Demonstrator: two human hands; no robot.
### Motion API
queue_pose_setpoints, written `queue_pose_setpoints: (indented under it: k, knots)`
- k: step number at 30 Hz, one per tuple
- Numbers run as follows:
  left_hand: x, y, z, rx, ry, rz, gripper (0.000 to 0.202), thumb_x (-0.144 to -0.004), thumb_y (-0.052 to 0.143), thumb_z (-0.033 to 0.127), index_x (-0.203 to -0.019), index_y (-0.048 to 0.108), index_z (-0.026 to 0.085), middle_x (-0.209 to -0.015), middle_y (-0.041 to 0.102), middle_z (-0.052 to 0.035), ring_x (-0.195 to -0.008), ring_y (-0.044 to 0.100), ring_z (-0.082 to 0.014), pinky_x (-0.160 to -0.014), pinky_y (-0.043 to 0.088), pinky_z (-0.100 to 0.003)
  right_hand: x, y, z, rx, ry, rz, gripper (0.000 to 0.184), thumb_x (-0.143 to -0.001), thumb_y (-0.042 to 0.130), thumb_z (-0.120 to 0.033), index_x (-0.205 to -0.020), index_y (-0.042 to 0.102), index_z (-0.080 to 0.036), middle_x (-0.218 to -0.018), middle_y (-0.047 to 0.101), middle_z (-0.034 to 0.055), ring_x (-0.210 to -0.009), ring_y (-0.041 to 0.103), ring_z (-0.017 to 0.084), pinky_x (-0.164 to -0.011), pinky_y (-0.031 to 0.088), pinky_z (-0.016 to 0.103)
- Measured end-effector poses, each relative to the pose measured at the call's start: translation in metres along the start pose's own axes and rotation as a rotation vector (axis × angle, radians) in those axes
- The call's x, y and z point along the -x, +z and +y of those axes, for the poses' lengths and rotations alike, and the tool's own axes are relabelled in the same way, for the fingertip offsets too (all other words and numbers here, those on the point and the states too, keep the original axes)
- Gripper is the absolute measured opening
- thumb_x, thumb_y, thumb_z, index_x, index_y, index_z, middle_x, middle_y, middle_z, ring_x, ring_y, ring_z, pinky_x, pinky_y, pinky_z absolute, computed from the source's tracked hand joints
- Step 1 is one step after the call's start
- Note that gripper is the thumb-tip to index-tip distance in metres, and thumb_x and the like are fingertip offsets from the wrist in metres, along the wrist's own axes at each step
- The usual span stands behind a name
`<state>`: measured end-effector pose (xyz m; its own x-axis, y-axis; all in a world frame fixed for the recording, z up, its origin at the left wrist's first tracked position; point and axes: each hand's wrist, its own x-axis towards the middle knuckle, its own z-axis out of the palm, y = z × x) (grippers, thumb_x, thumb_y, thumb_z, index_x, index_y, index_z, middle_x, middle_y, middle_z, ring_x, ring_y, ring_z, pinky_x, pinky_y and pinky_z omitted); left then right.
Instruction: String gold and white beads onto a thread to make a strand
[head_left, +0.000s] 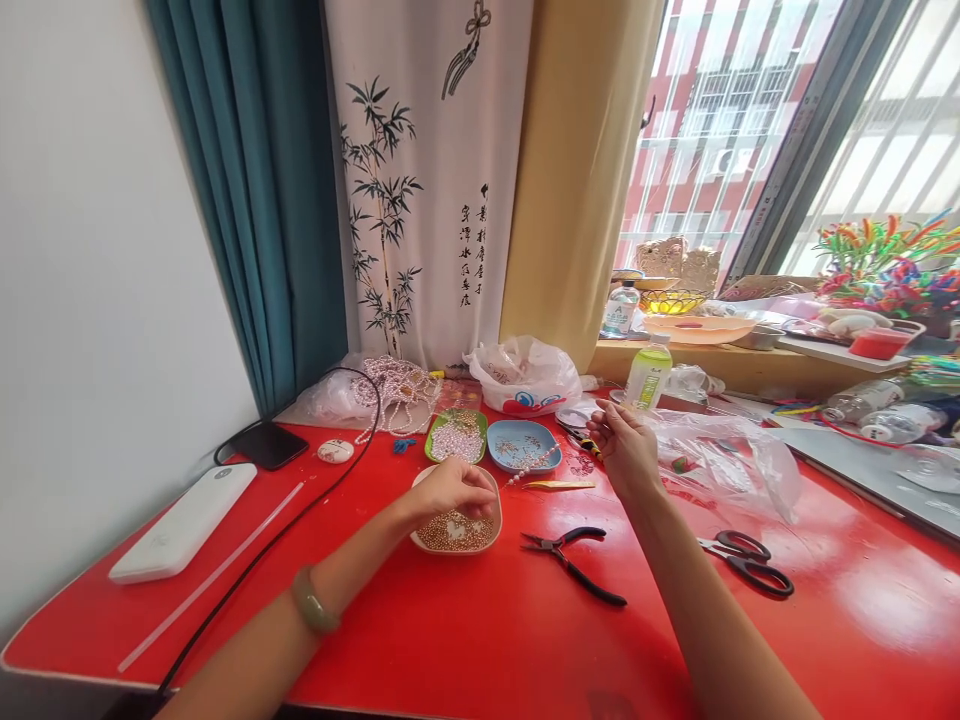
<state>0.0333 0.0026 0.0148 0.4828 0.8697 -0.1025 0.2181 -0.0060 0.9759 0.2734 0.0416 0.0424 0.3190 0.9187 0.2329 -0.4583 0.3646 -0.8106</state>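
My left hand (450, 490) hovers over a pink dish (491, 535) full of small gold beads, its fingers curled down and pinched together into the beads. My right hand (622, 440) is raised above the red table (480, 640), fingers closed on the end of a thin strand of beads (534, 466) that hangs down to the left over a blue dish (523, 444). A green dish (456, 436) of pale beads sits behind the pink one. I wear a green bangle on the left wrist.
Black pliers (574, 560) and yellow tweezers (559, 485) lie between my arms. Black scissors (746, 560) lie right of my right arm, beside a clear plastic bag (731, 460). A white power bank (184, 520), a phone (268, 444) and a black cable are at left. Pearl strands, a bag and bottles stand behind.
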Motion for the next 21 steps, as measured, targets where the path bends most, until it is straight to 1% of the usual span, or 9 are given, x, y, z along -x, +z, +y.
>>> queue_pose_setpoints:
  k: [4, 10, 12, 15, 16, 17, 19, 21]
  knots:
    - [-0.001, 0.0, -0.002, -0.066, -0.021, -0.021, 0.021, -0.059, 0.061, 0.033, -0.062, 0.062, 0.012, -0.058, 0.061, -0.0029, -0.049, 0.051, -0.0089, -0.049, 0.039, -0.02, 0.0, -0.002, -0.001, 0.002, 0.013, 0.007, 0.023, -0.056, 0.07, -0.028, -0.073, 0.06, -0.017, -0.054, 0.057, -0.0035, -0.047, 0.055, 0.006, -0.041, 0.045, 0.013]
    - [-0.001, -0.002, -0.008, -0.204, -0.033, -0.079, 0.022, -0.059, 0.06, 0.033, -0.066, 0.065, 0.012, -0.059, 0.061, -0.0027, -0.042, 0.044, -0.0069, -0.042, 0.034, -0.019, 0.0, -0.002, -0.002, 0.008, -0.006, -0.013, 0.024, -0.057, 0.07, -0.031, -0.074, 0.06, -0.016, -0.055, 0.059, -0.0029, -0.046, 0.053, 0.004, -0.041, 0.043, 0.011]
    - [-0.001, -0.006, -0.009, -0.264, -0.042, -0.111, 0.023, -0.059, 0.06, 0.032, -0.068, 0.066, 0.013, -0.059, 0.062, -0.003, -0.043, 0.044, -0.0071, -0.042, 0.034, -0.018, 0.001, -0.001, -0.004, 0.01, -0.016, -0.038, 0.024, -0.057, 0.07, -0.031, -0.074, 0.061, -0.016, -0.055, 0.058, -0.003, -0.045, 0.052, 0.004, -0.04, 0.042, 0.011]
    - [-0.003, -0.016, -0.008, -0.317, -0.047, -0.167, 0.022, -0.06, 0.059, 0.031, -0.07, 0.067, 0.012, -0.059, 0.062, -0.0036, -0.043, 0.044, -0.0071, -0.041, 0.033, -0.018, 0.003, 0.001, -0.005, 0.01, -0.022, -0.072, 0.022, -0.057, 0.069, -0.03, -0.073, 0.061, -0.017, -0.054, 0.056, -0.0033, -0.044, 0.05, 0.004, -0.04, 0.041, 0.012]
    - [-0.004, -0.021, -0.007, -0.324, -0.046, -0.153, 0.022, -0.06, 0.058, 0.03, -0.07, 0.066, 0.012, -0.059, 0.063, -0.0041, -0.042, 0.044, -0.0069, -0.041, 0.033, -0.018, 0.003, 0.001, -0.006, 0.012, -0.019, -0.08, 0.022, -0.057, 0.069, -0.03, -0.073, 0.061, -0.017, -0.054, 0.056, -0.0033, -0.044, 0.05, 0.004, -0.04, 0.041, 0.013]
    - [-0.006, -0.026, -0.006, -0.326, -0.043, -0.097, 0.021, -0.061, 0.057, 0.029, -0.069, 0.066, 0.011, -0.059, 0.063, -0.0046, -0.041, 0.043, -0.0067, -0.041, 0.032, -0.018, 0.004, 0.002, -0.006, 0.016, -0.014, -0.087, 0.022, -0.057, 0.07, -0.03, -0.073, 0.062, -0.017, -0.054, 0.056, -0.0032, -0.044, 0.049, 0.004, -0.039, 0.041, 0.012]
    - [-0.011, -0.037, -0.006, -0.313, -0.012, 0.096, 0.021, -0.061, 0.057, 0.027, -0.071, 0.065, 0.01, -0.062, 0.064, -0.0061, -0.044, 0.046, -0.008, -0.042, 0.034, -0.019, 0.005, 0.004, -0.006, 0.027, -0.002, -0.106, 0.023, -0.057, 0.07, -0.029, -0.074, 0.062, -0.017, -0.054, 0.056, -0.003, -0.044, 0.049, 0.004, -0.039, 0.04, 0.012]
    - [-0.017, -0.047, -0.008, -0.315, 0.033, 0.286, 0.021, -0.062, 0.056, 0.024, -0.076, 0.065, 0.01, -0.067, 0.065, -0.0068, -0.051, 0.051, -0.0104, -0.047, 0.038, -0.02, 0.006, 0.005, -0.005, 0.039, 0.008, -0.124, 0.023, -0.057, 0.069, -0.03, -0.074, 0.062, -0.017, -0.055, 0.056, -0.0029, -0.044, 0.048, 0.004, -0.038, 0.04, 0.013]
